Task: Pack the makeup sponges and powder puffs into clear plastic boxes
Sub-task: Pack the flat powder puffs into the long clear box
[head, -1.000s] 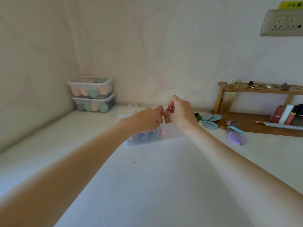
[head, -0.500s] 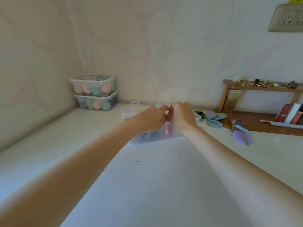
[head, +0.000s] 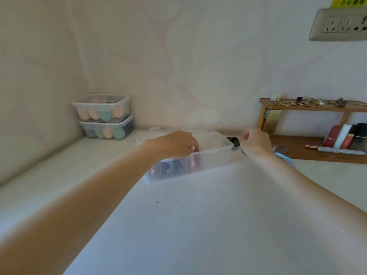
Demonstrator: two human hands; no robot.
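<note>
**Here, two hands at an open clear box on the desk**

Now the clear plastic box [head: 210,158] sits on the white desk [head: 198,225] with its lid [head: 156,132] tipped back behind it. Dark and reddish pieces stand packed in its left half, too blurred to name; its right half looks pale. The left hand [head: 174,144] reaches over the box's left part, fingers curled down into it, the tips at a small reddish piece [head: 196,150]; whether that grip is clamped on the piece I cannot tell. The right hand [head: 256,142] hangs just right of the box, apart from it, fingers curled together; what its grip holds, if anything, is hidden. Beside it lies a dark round puff [head: 233,141], and a bluish puff [head: 283,156] peeks from behind the wrist. In the far left corner two lidded boxes [head: 103,116] are stacked, filled with peach and green sponges. A wooden shelf [head: 309,147] stands at right.
</note>
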